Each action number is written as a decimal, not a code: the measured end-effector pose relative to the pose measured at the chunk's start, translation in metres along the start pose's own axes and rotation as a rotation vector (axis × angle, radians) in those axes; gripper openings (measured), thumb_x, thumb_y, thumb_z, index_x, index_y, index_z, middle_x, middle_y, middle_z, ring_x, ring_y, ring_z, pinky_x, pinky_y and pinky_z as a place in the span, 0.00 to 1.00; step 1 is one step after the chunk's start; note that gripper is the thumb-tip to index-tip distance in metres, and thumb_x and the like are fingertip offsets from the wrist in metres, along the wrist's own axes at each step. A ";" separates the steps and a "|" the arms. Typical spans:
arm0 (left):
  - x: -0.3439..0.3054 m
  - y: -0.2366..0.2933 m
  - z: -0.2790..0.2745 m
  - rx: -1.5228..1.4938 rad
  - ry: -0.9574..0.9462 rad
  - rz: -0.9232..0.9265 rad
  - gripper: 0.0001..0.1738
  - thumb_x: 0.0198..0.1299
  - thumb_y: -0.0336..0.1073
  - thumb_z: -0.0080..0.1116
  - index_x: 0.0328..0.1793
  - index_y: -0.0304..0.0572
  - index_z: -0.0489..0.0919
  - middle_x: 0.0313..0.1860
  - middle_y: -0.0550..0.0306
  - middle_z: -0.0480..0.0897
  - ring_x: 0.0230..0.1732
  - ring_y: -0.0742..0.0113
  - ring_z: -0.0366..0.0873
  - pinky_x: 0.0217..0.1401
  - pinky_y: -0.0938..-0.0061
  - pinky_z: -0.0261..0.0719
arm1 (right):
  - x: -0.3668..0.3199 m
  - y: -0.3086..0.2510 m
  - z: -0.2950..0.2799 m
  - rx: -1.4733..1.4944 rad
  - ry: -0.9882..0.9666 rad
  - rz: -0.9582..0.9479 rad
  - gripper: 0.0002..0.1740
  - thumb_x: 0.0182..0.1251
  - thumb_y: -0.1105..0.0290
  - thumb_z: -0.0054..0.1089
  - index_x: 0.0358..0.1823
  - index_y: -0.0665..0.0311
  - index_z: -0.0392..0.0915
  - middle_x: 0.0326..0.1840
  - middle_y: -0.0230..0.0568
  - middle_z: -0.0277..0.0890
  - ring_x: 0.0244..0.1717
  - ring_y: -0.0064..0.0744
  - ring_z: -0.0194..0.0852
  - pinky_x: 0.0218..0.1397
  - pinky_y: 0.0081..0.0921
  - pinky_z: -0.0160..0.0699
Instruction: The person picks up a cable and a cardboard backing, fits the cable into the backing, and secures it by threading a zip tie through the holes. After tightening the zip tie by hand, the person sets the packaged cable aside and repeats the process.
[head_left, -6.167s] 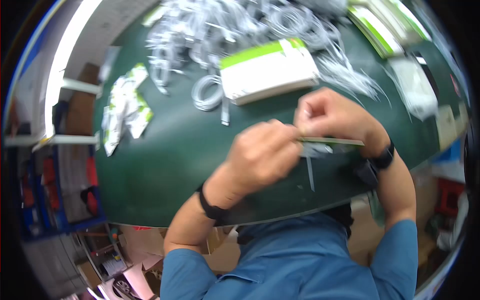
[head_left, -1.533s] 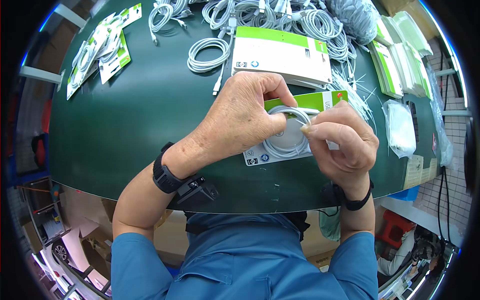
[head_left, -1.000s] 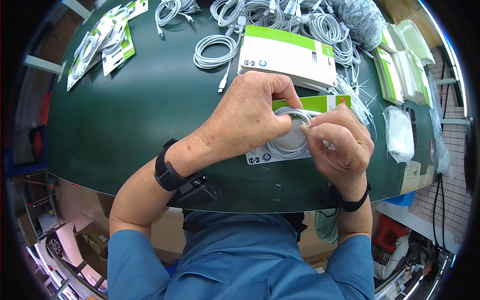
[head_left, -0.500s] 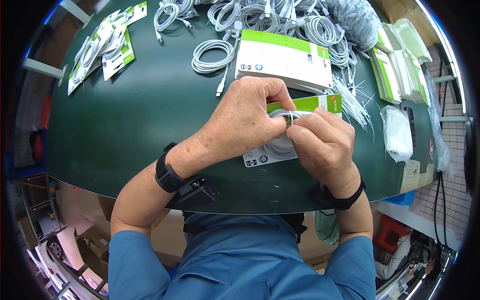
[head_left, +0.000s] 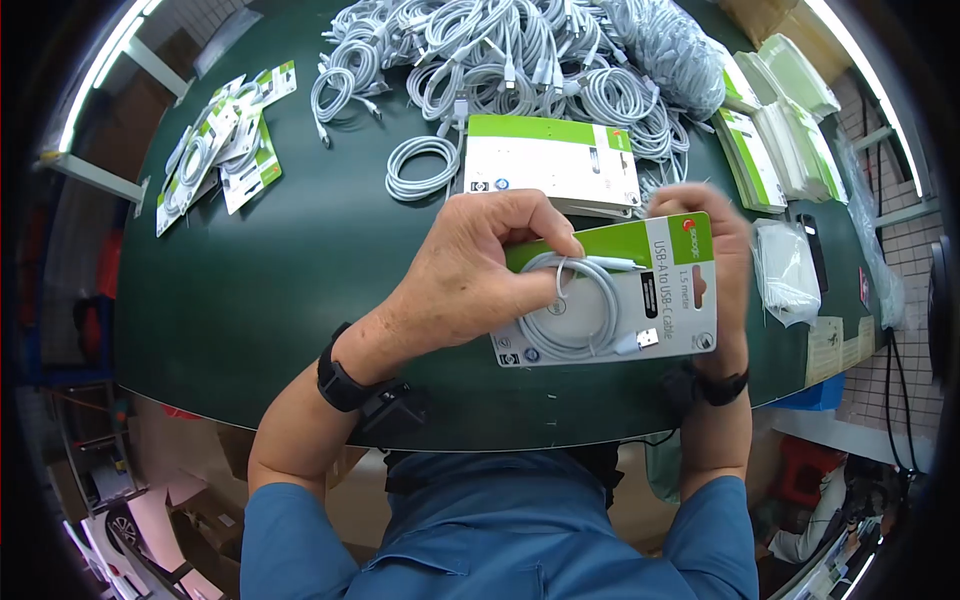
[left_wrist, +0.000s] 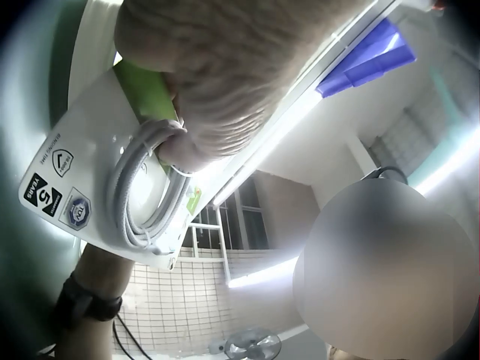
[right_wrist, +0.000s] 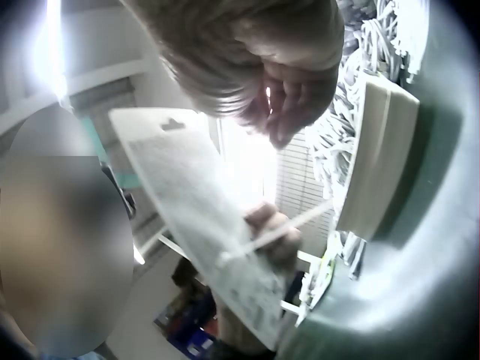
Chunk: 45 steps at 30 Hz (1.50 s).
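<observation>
My left hand (head_left: 480, 265) grips a white and green packaging card (head_left: 685, 300) by its left end, thumb in front. On the card's face lies a coiled white USB cable (head_left: 610, 310), its plugs toward the right. A thin white cable tie (head_left: 562, 278) loops round the coil beside my left thumb. In the right wrist view the tie's tail (right_wrist: 300, 217) sticks out from the card's back. My right hand (right_wrist: 277, 67) is apart from the card there, fingers loosely bent with nothing seen in them. In the head view that hand is blurred and partly hidden behind the card's right edge.
A stack of cards (head_left: 545, 150) lies just behind the hands, a single coiled cable (head_left: 420, 168) to its left. Behind is a big heap of cables (head_left: 510, 50). Carded cables (head_left: 225, 150) lie far left; card piles (head_left: 790, 140) and a clear bag (head_left: 785, 270) stand right.
My right hand has let go of the tie at the coil and moved right, behind the card. The card is turned so its printed face shows. Earlier, both hands worked close together at the coil.
</observation>
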<state>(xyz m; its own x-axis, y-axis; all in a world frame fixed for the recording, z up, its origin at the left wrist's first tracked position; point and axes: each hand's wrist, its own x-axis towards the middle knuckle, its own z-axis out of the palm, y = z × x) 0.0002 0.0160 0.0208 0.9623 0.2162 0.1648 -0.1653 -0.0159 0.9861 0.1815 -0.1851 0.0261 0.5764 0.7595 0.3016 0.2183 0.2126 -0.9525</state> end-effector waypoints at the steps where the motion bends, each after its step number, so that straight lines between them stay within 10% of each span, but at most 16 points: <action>1: 0.000 0.001 0.001 -0.028 -0.010 -0.001 0.11 0.61 0.19 0.72 0.49 0.35 0.86 0.51 0.57 0.89 0.55 0.71 0.86 0.68 0.71 0.84 | -0.002 0.007 0.001 0.024 -0.132 0.045 0.17 0.74 0.75 0.74 0.61 0.69 0.83 0.53 0.40 0.87 0.50 0.28 0.87 0.54 0.25 0.88; 6: 0.001 0.001 0.002 -0.075 0.023 0.030 0.11 0.63 0.21 0.74 0.49 0.37 0.86 0.51 0.57 0.88 0.55 0.71 0.86 0.67 0.71 0.84 | -0.045 0.058 0.000 0.313 -0.281 0.295 0.45 0.65 0.63 0.85 0.80 0.63 0.70 0.74 0.44 0.80 0.69 0.38 0.84 0.68 0.34 0.88; 10: 0.003 0.000 0.002 -0.067 0.027 0.002 0.10 0.63 0.21 0.74 0.49 0.37 0.86 0.51 0.57 0.88 0.55 0.71 0.86 0.67 0.71 0.84 | -0.045 0.067 -0.008 -0.157 -0.385 0.033 0.53 0.61 0.57 0.88 0.84 0.61 0.66 0.76 0.44 0.79 0.71 0.37 0.83 0.74 0.39 0.86; 17: 0.000 -0.005 0.009 -0.023 0.027 -0.058 0.13 0.58 0.17 0.69 0.49 0.35 0.87 0.51 0.57 0.89 0.55 0.70 0.87 0.65 0.72 0.85 | -0.043 0.061 -0.006 0.475 -0.218 0.436 0.34 0.72 0.62 0.76 0.76 0.62 0.76 0.68 0.47 0.83 0.62 0.36 0.87 0.63 0.31 0.87; 19: -0.003 -0.001 0.011 0.092 -0.005 0.012 0.16 0.55 0.15 0.67 0.50 0.34 0.88 0.50 0.56 0.89 0.54 0.69 0.88 0.63 0.72 0.86 | 0.004 0.022 0.006 -0.328 -0.484 -0.173 0.15 0.64 0.72 0.76 0.52 0.65 0.87 0.42 0.40 0.84 0.38 0.32 0.83 0.37 0.26 0.78; 23: -0.006 0.007 0.017 0.255 -0.107 0.166 0.23 0.49 0.13 0.64 0.53 0.33 0.89 0.49 0.52 0.90 0.52 0.65 0.90 0.59 0.71 0.88 | 0.010 0.013 0.017 -0.587 -0.218 -0.436 0.07 0.53 0.80 0.72 0.30 0.67 0.79 0.21 0.35 0.68 0.19 0.30 0.68 0.22 0.29 0.62; 31: -0.005 0.007 0.020 0.803 -0.155 0.412 0.33 0.49 0.25 0.79 0.65 0.49 0.88 0.45 0.54 0.88 0.46 0.49 0.87 0.50 0.61 0.87 | 0.010 0.020 0.019 -0.605 -0.188 -0.373 0.09 0.49 0.80 0.71 0.30 0.65 0.79 0.23 0.39 0.73 0.22 0.38 0.74 0.28 0.31 0.72; 45: -0.002 0.010 0.033 0.820 -0.134 0.325 0.28 0.51 0.27 0.82 0.61 0.43 0.87 0.41 0.54 0.87 0.41 0.53 0.88 0.43 0.61 0.87 | 0.004 0.037 0.021 -0.590 -0.125 -0.256 0.07 0.52 0.77 0.68 0.26 0.64 0.76 0.20 0.41 0.71 0.20 0.38 0.73 0.27 0.32 0.72</action>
<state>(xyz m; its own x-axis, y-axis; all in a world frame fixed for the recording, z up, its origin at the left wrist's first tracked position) 0.0039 -0.0170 0.0306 0.9205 -0.0354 0.3892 -0.2773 -0.7610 0.5865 0.1756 -0.1614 -0.0088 0.3610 0.8027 0.4747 0.7524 0.0501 -0.6568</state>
